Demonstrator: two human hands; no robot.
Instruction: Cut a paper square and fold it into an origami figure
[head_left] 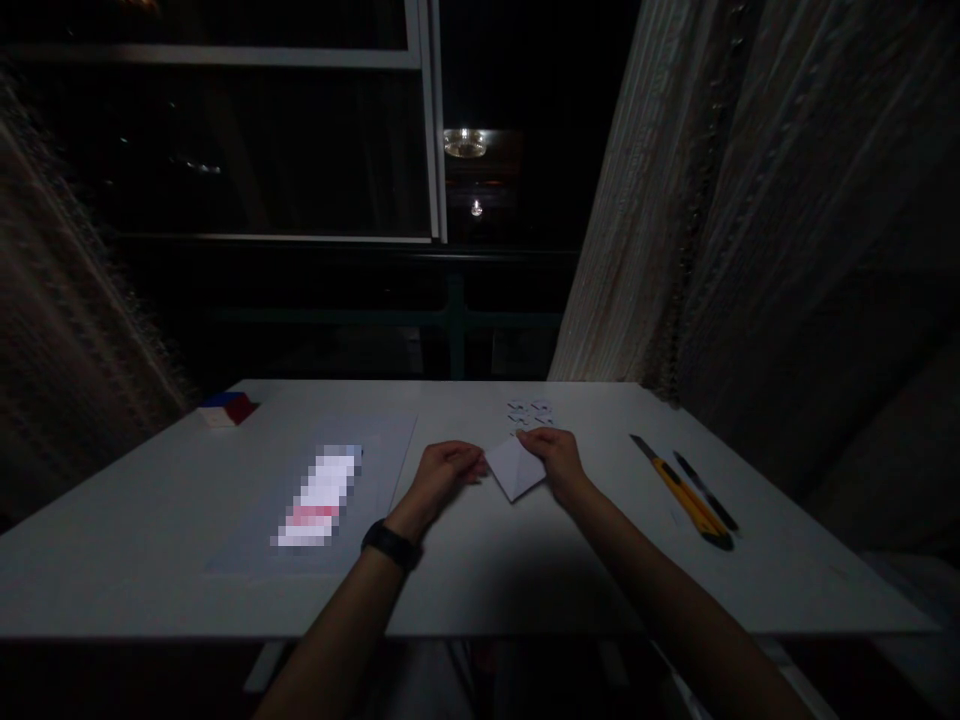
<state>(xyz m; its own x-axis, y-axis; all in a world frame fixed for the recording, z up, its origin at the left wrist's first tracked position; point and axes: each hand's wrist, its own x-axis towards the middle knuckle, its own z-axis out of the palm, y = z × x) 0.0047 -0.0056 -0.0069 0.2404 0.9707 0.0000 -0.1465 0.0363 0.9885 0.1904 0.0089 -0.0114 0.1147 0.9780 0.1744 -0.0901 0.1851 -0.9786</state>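
Observation:
A small white folded paper (514,469) sits tilted like a diamond just above the white table (165,480), between both my hands. My left hand (444,470), with a black watch on its wrist, pinches the paper's left corner with closed fingers. My right hand (559,456) grips the paper's top right edge, fingers curled over it. Several small folded paper pieces (529,411) lie on the table just behind my right hand.
A yellow utility knife (684,492) and a black pen (705,490) lie to the right. A large grey sheet (375,450) bearing a white and red item lies to the left. A red and blue box (226,407) sits far left. Curtains hang on both sides of a dark window.

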